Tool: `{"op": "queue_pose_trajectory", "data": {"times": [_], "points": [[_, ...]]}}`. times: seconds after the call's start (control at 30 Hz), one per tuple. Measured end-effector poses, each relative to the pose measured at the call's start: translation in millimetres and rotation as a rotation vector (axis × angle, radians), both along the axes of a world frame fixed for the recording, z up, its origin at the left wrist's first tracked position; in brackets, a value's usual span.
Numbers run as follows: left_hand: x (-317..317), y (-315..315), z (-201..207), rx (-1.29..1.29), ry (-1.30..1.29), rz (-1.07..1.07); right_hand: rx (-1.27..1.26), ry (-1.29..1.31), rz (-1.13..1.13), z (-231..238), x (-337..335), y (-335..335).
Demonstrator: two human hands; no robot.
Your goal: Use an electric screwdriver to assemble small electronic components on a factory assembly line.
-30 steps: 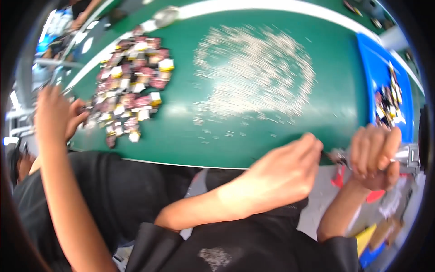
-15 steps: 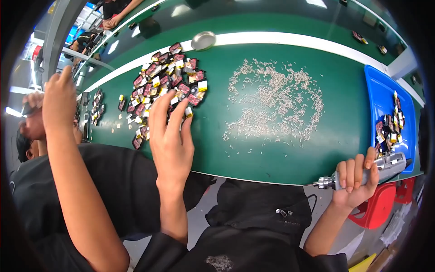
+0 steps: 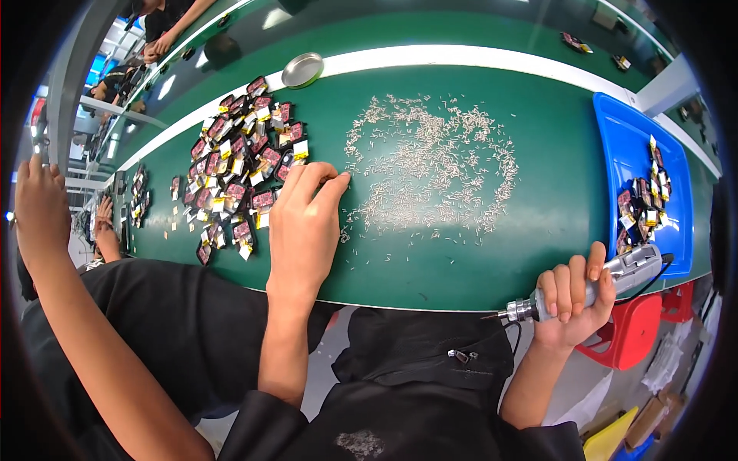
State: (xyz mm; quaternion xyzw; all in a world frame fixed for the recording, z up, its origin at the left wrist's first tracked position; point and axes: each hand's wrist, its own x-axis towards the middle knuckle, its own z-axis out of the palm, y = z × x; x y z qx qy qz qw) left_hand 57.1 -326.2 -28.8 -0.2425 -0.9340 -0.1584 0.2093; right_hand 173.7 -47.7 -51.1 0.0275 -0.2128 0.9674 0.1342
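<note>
My right hand [image 3: 575,298] grips a grey electric screwdriver [image 3: 632,269] at the table's front edge, its bit pointing left. My left hand [image 3: 306,223] is over the green table, fingers bent and drawn together at the left rim of a wide scatter of tiny silvery screws [image 3: 430,154]. Whatever its fingertips pinch is too small to make out. Just left of that hand lies a heap of small black modules [image 3: 238,154] with dark pink faces and white and yellow tabs. More such modules sit in a blue tray [image 3: 613,165] on the right.
A round metal dish [image 3: 303,70] stands on the white strip [image 3: 461,56] behind the heap. A co-worker's raised arm [image 3: 84,330] is close on my left, above a smaller group of modules [image 3: 139,201]. Red stools [image 3: 634,334] stand below the table at right.
My left hand has gone from above the module heap to the screws' left rim, its fingers closing together. The view has shifted slightly; the screwdriver stays in my right hand. The co-worker's arm moved left.
</note>
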Motion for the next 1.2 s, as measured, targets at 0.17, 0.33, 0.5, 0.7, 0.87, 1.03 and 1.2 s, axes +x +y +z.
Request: {"op": "queue_pose_trajectory", "data": {"times": [0.17, 0.33, 0.5, 0.7, 0.87, 1.03, 1.2], "points": [[-3, 2, -2, 0.057, 0.072, -0.043, 0.018, 0.015, -0.015, 5, 5, 4], [10, 12, 0, 0.150, -0.068, 0.029, 0.068, -0.073, -0.029, 6, 20, 3], [48, 14, 16, 0.319, -0.269, -0.035, 0.100, -0.103, -0.051, 9, 23, -9], [83, 64, 17, 0.725, -0.406, -0.406, 0.033, 0.031, -0.108, 38, 18, -11], [98, 85, 3, 1.155, -0.794, -0.467, -0.004, 0.197, -0.204, 60, 16, -14], [108, 82, -8, 1.433, -1.000, -0.560, 0.035, 0.192, -0.223, 65, 15, -24], [111, 81, -10, 1.483, -1.044, -0.571, 0.012, 0.178, -0.254, 63, 17, -29]]}}
